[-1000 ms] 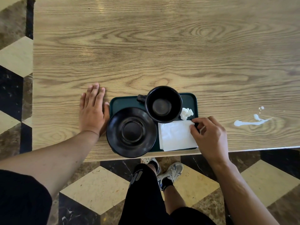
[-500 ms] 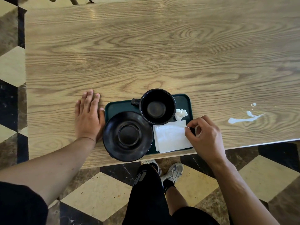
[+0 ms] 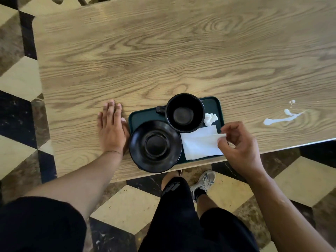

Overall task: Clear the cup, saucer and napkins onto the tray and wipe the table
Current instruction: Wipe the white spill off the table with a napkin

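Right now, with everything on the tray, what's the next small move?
Probably lift the pinched napkin clear and carry it right to the white spill: the right hand already grips its corner, and the spill on the table is unwiped.

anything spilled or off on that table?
Yes: a white liquid spill streaks the table right of the tray, unwiped. The saucer also overhangs the tray's near-left edge.

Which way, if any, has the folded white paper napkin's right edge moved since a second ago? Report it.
Yes. The right hand has peeled the folded white paper napkin's right edge up and leftward, off the dark green tray, which stayed put.
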`<state>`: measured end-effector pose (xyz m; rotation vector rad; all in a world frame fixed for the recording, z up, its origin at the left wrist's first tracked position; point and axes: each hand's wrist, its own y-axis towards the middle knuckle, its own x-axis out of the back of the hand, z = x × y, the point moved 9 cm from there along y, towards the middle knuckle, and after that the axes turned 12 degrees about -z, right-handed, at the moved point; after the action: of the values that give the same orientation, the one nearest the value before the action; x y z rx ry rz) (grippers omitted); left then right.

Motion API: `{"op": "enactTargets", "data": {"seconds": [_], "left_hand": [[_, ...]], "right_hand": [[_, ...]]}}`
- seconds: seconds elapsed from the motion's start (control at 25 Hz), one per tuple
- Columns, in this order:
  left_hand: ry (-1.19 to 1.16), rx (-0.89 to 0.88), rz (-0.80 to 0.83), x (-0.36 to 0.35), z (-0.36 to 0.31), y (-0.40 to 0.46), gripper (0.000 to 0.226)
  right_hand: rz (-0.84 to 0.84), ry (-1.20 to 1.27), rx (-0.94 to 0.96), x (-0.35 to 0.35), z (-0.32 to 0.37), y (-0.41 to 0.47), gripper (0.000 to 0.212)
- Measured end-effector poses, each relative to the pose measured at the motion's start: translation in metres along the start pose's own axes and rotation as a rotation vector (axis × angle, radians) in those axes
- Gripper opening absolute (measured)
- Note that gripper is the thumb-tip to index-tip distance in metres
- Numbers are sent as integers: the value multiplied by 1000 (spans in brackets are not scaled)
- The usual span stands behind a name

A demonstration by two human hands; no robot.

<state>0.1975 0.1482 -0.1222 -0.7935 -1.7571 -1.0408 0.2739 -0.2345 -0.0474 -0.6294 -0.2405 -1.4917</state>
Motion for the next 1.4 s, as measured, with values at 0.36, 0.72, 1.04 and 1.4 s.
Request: {"op": "enactTargets", "data": {"seconds": [0.36, 0.72, 1.04, 1.4], "left_hand": [[10, 179, 109, 17, -12, 76, 34], [-383, -692, 308, -50, -354, 161, 39], [-67, -915, 503, -129, -460, 76, 82], [-184, -844, 286, -134, -452, 73, 74]], "right_hand": [[-329, 166, -329, 62, -15, 5, 24], [-652, 511, -689, 137, -91, 16, 19], [-728, 564, -687, 201, -135, 67, 19], [-835, 405, -664, 247, -162, 120, 19]]}}
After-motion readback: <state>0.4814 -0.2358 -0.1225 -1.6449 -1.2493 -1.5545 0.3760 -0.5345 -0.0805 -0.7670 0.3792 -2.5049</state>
